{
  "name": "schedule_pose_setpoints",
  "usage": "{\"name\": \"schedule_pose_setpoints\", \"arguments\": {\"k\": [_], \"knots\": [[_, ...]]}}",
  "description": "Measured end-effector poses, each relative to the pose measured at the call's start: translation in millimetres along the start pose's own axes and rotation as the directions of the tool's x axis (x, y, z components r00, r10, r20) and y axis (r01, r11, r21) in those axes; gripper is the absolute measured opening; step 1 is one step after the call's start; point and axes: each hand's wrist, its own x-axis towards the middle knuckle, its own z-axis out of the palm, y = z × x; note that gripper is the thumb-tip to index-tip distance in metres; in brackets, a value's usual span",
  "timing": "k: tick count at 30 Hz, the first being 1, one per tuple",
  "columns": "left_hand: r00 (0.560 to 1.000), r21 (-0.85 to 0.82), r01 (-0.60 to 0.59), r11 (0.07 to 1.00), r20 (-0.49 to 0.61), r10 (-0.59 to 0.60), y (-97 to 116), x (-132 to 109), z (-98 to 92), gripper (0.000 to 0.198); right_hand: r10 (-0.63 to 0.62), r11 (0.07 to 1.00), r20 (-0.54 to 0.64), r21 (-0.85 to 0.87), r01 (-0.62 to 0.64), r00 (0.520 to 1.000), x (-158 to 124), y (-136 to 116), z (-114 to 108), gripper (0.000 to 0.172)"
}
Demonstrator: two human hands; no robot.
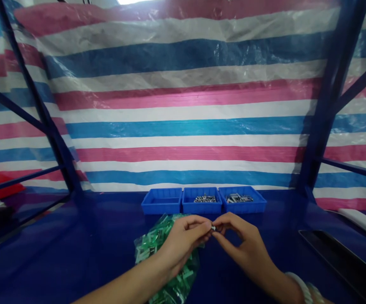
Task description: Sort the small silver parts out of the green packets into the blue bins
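Observation:
My left hand [186, 238] and my right hand [241, 238] meet fingertip to fingertip above the blue table. Between them is a small shiny metal piece [213, 228], pinched by thumb and fingers on both sides. Most of it is covered by the fingers, so its exact kind does not show. Under my left hand and forearm lies a clear plastic bag [183, 283] of green and whitish parts. Beyond the hands, a middle blue tray [202, 207] holds many small metal pieces [206, 198], and a right blue tray [244, 207] holds longer flat metal pieces [238, 198].
A left blue tray [161, 207] shows a bare bottom. At the right lie a black flat device [341, 257] and a white strip [365, 223]. Dark blue frame posts [324, 97] stand at both sides, before a striped plastic sheet [186, 126].

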Motion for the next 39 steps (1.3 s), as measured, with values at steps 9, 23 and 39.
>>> {"name": "schedule_pose_setpoints", "arguments": {"k": [9,23,39], "knots": [[0.999,0.029,-0.044,0.999,-0.03,0.045,2.3,-9.3,1.7,0.023,0.098,0.991,0.012,0.094,-0.098,0.995,-0.4,-3.9,-3.1,0.008],[0.961,0.272,-0.252,0.929,-0.039,0.272,-2.0,-11.3,6.0,0.011,0.283,0.882,0.085,0.368,-0.294,0.955,-0.5,-8.6,-1.9,0.031],[0.918,0.647,-0.303,0.7,-0.001,0.397,34.3,97.1,-18.9,0.016,0.423,0.81,-0.056,0.471,-0.35,0.904,15.2,29.3,-6.5,0.049]]}}
